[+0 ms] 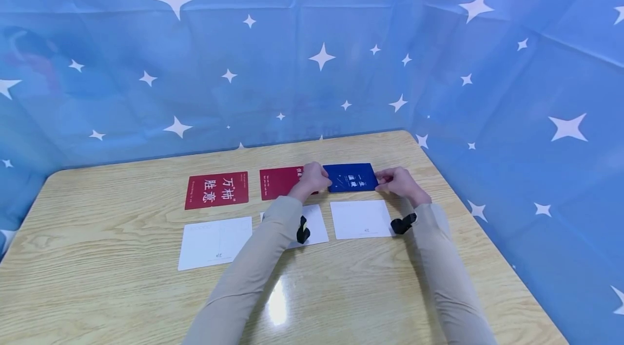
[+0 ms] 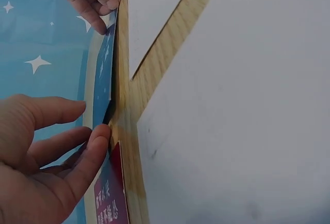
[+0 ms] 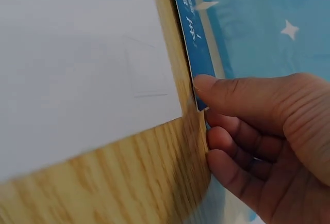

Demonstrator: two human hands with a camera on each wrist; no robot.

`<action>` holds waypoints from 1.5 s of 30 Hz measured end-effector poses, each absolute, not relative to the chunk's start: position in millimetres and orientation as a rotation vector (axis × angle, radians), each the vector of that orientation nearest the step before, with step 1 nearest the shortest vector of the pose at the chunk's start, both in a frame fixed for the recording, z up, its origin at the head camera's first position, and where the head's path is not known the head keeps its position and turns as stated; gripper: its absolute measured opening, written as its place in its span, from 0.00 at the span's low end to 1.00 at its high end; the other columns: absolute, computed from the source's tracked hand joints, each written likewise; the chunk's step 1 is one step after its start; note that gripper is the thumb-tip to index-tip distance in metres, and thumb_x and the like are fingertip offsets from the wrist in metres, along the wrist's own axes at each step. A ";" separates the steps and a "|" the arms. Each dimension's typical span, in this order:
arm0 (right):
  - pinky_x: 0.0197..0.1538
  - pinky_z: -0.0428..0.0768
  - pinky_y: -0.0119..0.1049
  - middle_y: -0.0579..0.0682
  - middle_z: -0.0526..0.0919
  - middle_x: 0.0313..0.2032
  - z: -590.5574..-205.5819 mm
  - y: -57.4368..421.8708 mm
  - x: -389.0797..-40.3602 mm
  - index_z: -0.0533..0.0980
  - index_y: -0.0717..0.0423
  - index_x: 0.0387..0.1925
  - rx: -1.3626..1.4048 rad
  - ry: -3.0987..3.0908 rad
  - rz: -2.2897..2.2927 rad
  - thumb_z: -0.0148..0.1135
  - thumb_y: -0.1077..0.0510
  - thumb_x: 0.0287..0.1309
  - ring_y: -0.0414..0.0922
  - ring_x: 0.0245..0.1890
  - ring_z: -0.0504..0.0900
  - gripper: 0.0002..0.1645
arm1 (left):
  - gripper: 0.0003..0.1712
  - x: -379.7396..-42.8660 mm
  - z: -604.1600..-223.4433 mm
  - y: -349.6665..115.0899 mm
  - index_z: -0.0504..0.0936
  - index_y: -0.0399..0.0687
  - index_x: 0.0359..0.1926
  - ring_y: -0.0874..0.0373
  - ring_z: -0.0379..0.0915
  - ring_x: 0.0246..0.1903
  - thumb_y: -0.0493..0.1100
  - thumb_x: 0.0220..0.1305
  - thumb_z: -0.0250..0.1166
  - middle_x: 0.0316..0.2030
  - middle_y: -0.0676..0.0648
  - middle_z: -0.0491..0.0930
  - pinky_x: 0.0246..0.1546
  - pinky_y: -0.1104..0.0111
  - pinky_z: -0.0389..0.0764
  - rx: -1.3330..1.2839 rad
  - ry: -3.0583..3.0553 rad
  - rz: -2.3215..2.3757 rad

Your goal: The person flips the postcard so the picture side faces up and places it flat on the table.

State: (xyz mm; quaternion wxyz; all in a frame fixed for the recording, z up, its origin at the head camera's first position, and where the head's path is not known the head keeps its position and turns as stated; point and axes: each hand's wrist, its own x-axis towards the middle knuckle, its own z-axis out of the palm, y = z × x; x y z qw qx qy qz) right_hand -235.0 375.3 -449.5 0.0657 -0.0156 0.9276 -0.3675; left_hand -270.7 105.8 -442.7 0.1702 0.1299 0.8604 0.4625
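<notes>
A blue card (image 1: 341, 171) with white lettering lies at the back right of the table, its left end slightly raised in the left wrist view. My left hand (image 1: 312, 178) pinches that card's left near corner between thumb and fingertips, the index finger standing apart. At the opposite end, my right hand (image 1: 400, 181) pinches the right corner, thumb (image 3: 206, 84) on top and the other fingers below. Under the left hand, partly covered by it, is a red card (image 1: 278, 182). A white card (image 1: 361, 220) lies just in front of the blue one.
Another red card (image 1: 195, 188) with large white characters lies at the back left. Before it is a white card (image 1: 209, 242); a further white card (image 1: 318, 226) is partly hidden by my left forearm. A blue star-patterned cloth (image 1: 273, 90) hangs behind the wooden table (image 1: 107, 226).
</notes>
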 end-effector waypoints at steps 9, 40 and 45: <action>0.29 0.75 0.30 0.67 0.78 0.44 -455.9 386.9 -223.9 0.71 0.69 0.57 -0.003 2.636 -1.461 0.63 0.62 0.57 0.37 0.32 0.77 0.26 | 0.17 -271.2 -436.1 72.9 0.81 0.37 0.50 0.50 0.74 0.48 0.40 0.61 0.63 0.49 0.42 0.78 0.46 0.62 0.78 0.336 2.350 1.509; 0.41 0.78 0.27 0.73 0.76 0.46 -416.0 279.9 -216.4 0.76 0.68 0.48 -0.478 2.609 -1.736 0.63 0.63 0.57 0.37 0.37 0.81 0.18 | 0.18 -240.3 -423.6 -70.0 0.81 0.42 0.52 0.50 0.72 0.49 0.44 0.61 0.64 0.50 0.44 0.78 0.47 0.61 0.77 0.282 2.470 1.573; 0.43 0.78 0.27 0.67 0.79 0.47 -412.9 263.2 -218.4 0.76 0.66 0.49 -0.480 2.597 -1.692 0.62 0.62 0.58 0.39 0.40 0.80 0.18 | 0.19 -234.0 -424.6 -84.5 0.80 0.40 0.52 0.50 0.74 0.48 0.43 0.61 0.64 0.49 0.43 0.78 0.48 0.60 0.77 0.278 2.491 1.571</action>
